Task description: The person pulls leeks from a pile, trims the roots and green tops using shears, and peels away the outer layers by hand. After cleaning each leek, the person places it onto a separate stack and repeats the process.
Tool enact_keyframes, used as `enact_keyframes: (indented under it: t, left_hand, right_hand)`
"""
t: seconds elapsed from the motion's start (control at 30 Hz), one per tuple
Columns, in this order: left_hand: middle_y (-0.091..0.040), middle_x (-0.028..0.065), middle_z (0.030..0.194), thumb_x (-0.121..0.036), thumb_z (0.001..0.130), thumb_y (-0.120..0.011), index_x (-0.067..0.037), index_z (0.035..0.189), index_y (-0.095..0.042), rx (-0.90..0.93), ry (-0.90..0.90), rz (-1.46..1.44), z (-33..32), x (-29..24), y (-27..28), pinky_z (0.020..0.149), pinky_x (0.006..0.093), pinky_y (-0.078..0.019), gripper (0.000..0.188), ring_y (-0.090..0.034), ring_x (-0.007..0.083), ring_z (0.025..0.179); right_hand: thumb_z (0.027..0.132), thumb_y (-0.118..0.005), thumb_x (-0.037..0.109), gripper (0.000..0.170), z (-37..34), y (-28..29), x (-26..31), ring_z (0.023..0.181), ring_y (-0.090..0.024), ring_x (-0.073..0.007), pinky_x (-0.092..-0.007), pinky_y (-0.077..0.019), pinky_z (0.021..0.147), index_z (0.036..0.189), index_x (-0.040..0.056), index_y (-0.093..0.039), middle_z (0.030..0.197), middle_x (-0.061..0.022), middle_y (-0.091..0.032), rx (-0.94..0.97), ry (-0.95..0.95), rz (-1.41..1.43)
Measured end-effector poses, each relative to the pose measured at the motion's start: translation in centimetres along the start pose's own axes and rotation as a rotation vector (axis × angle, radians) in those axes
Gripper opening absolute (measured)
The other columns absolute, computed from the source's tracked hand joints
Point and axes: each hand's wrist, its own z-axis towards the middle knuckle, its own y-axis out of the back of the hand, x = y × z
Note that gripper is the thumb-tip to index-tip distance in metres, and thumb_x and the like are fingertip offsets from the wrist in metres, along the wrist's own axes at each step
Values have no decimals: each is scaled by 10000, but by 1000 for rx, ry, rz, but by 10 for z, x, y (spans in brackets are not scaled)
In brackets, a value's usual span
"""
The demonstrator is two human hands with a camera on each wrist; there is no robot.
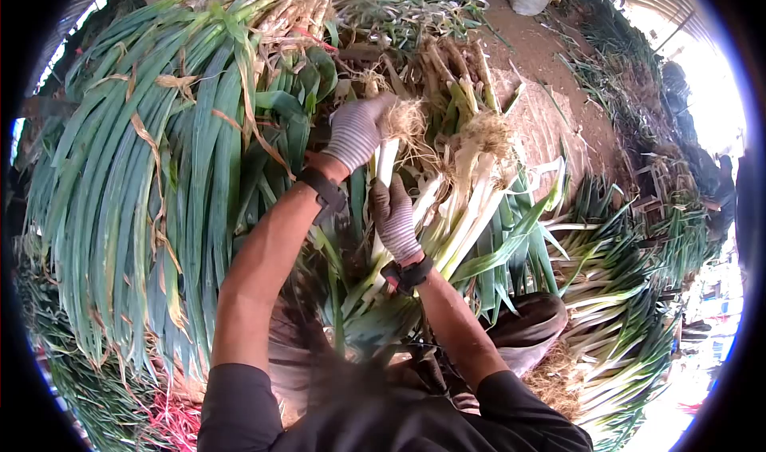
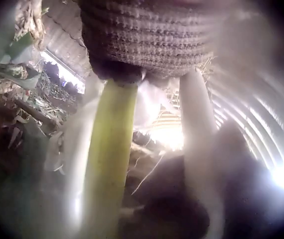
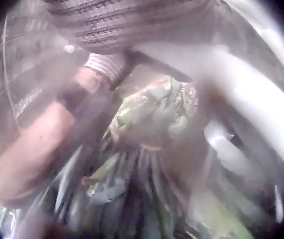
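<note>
My left hand (image 1: 357, 133), in a striped knit glove, grips leeks just under their bushy roots (image 1: 404, 120). From below it in the left wrist view come a yellow-green stalk (image 2: 111, 134) and a white stalk (image 2: 195, 104). My right hand (image 1: 395, 219), gloved the same way, holds the white shank of a leek (image 1: 386, 161) lower down, its fingers pointing up toward the left hand. The right wrist view shows a pale stalk (image 3: 251, 84) coming out from under that glove. Beside the right hand, more leeks (image 1: 479, 201) lean with roots up and leaves down.
A big heap of leeks with long green leaves (image 1: 144, 189) fills the left side. More leeks (image 1: 614, 316) lie in rows at the right, past a shoe (image 1: 531, 324). Red ties (image 1: 171, 416) lie at lower left. Trimmings (image 1: 407, 9) cover ground at the back.
</note>
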Motion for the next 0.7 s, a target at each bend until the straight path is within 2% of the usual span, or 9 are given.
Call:
enact_keyframes:
  t: [0.07, 0.1, 0.13, 0.2, 0.23, 0.3, 0.43, 0.5, 0.7]
  left_hand:
    - [-711, 98, 821, -136, 877, -660, -65, 908, -698, -273, -25, -416, 16, 13, 0, 672, 343, -522, 87, -665, 190, 708]
    - [-692, 92, 773, -152, 877, -657, -27, 857, -668, -386, 194, -477, 43, 59, -3, 595, 336, -507, 127, -627, 178, 625]
    - [-691, 109, 771, -138, 870, -637, 28, 858, -662, -587, 401, -826, 55, 7, 36, 560, 359, -503, 169, -634, 203, 606]
    - [-707, 177, 851, -268, 884, -621, 69, 944, -675, -416, 502, -491, 82, 16, 82, 654, 367, -535, 346, -684, 243, 721]
    - [-702, 189, 848, -351, 891, -629, 80, 1001, -670, -435, 325, 322, 100, 33, 97, 681, 379, -537, 447, -682, 248, 730]
    - [-694, 196, 840, -401, 893, -644, 73, 1079, -662, -249, 310, 284, 89, -5, 124, 698, 372, -544, 509, -666, 245, 695]
    - [-701, 207, 889, -400, 906, -654, 66, 1199, -632, -332, 327, -186, 41, -35, 107, 732, 328, -537, 551, -669, 238, 748]
    - [-706, 176, 889, -335, 889, -682, 91, 1096, -656, -326, 162, -228, 42, 5, 97, 750, 343, -505, 473, -642, 223, 762]
    - [-688, 93, 827, -314, 886, -702, 73, 972, -683, -293, 210, -514, 34, 3, 98, 676, 343, -484, 397, -579, 141, 695]
  right_hand:
    - [1019, -499, 192, 259, -16, -3, 29, 725, -511, -122, -287, -436, 627, 1141, -33, -540, 787, -62, -575, 45, 1, -128]
    - [1012, -491, 169, 285, -33, -10, 37, 725, -533, -132, -274, -457, 662, 1209, -34, -525, 789, -63, -583, 91, 189, -140]
    - [1008, -482, 157, 300, -59, -18, 43, 735, -538, -140, -279, -466, 673, 1241, -30, -513, 809, -66, -587, 99, 206, -134]
    - [998, -457, 130, 336, -82, -23, 47, 757, -541, -150, -295, -478, 688, 1297, -20, -490, 854, -75, -591, 29, 86, 100]
    - [997, -458, 129, 344, -79, -16, 38, 775, -542, -140, -283, -480, 693, 1310, -12, -485, 886, -87, -595, 1, 72, 45]
    - [982, -534, 176, 357, -55, -2, 45, 787, -583, -159, -290, -514, 704, 1274, -27, -494, 893, -122, -625, -76, -118, -5]
    - [884, -729, 258, 448, 28, 16, -11, 752, -691, -264, -352, -563, 740, 1194, -44, -611, 948, -157, -735, -149, -348, -247]
    - [877, -746, 272, 298, 45, 13, -25, 664, -557, -97, -281, -464, 599, 986, -4, -712, 769, -9, -670, -166, -263, -296]
    - [886, -738, 237, 348, 75, -21, -56, 828, -632, -137, -311, -506, 769, 1119, -15, -684, 954, -122, -730, 25, -244, 20]
